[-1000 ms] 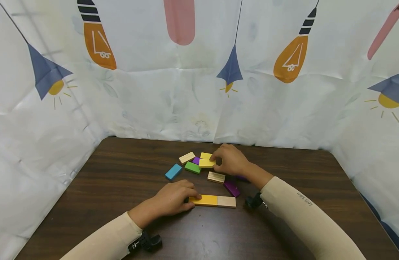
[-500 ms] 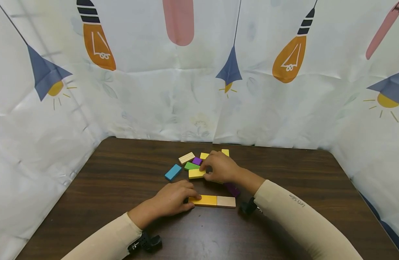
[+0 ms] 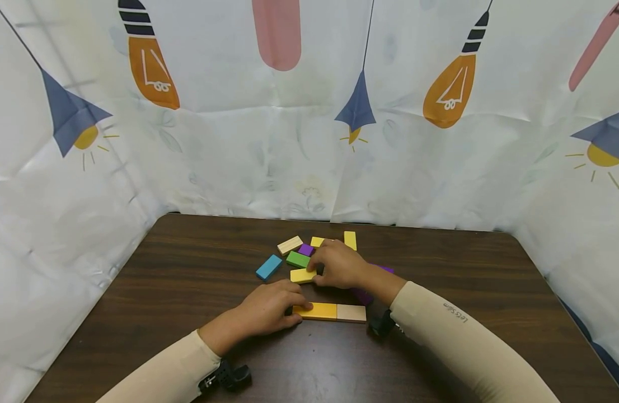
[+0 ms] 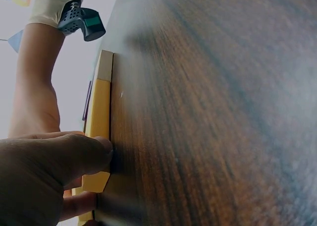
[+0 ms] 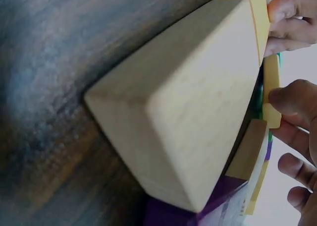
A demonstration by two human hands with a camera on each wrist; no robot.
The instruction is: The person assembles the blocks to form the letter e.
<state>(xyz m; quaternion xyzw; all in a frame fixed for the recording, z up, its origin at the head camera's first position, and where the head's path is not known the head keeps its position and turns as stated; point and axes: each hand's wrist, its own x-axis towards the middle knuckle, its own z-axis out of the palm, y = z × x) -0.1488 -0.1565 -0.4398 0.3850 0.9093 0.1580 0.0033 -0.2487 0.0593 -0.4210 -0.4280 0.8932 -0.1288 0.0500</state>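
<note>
Moved away from the desk's back edge [image 3: 229, 218], yellow block [image 3: 300, 276] pinched by right hand [image 3: 340, 264] could, if hurried, jolt orange block [image 3: 323, 310] left hand [image 3: 269, 305] pinches.

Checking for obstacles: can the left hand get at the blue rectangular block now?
Probably yes, after releasing the orange-yellow rectangular block: only bare table shows between the left hand and the blue rectangular block.

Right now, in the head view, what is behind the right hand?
Behind the right hand, one yellow block partly shows; farther right, another yellow block. What the hand covers is hidden here.
</note>
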